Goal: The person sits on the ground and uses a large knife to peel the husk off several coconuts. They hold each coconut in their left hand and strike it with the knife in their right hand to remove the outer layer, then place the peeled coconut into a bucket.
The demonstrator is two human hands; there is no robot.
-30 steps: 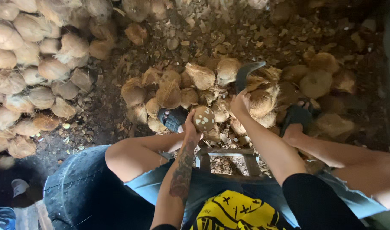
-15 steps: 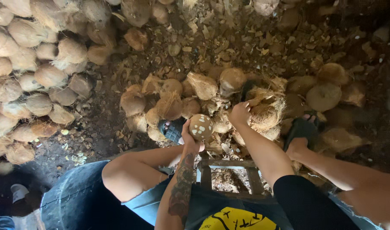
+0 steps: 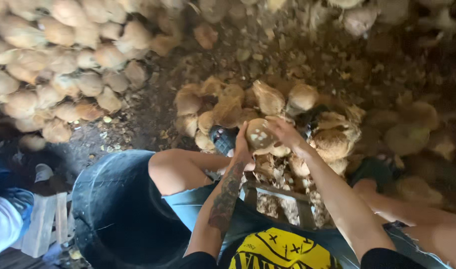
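Fingers [image 3: 280, 125] of both hands are being wrapped around a round coconut [image 3: 259, 133], which is being gripped by the left hand [image 3: 242, 145] and the right hand [image 3: 287, 132] above the husk heap [image 3: 223, 107].

This was a rough coconut-husking yard, outdoors or under a shed, with bare ground for a floor. The dark dirt floor [image 3: 153, 114] was littered with brown fibre scraps and husk chips [image 3: 298, 60]. At the far left a large heap of pale tan, unhusked coconuts [image 3: 53, 74] was piled high. A smaller cluster of torn, fibrous brown husks [image 3: 228, 104] lay in the middle, just beyond a crude wooden frame [image 3: 283, 192] standing in the litter. A big round dark plastic tub [image 3: 113, 214] sat at the near left, beside a pale wooden plank [image 3: 43, 224].
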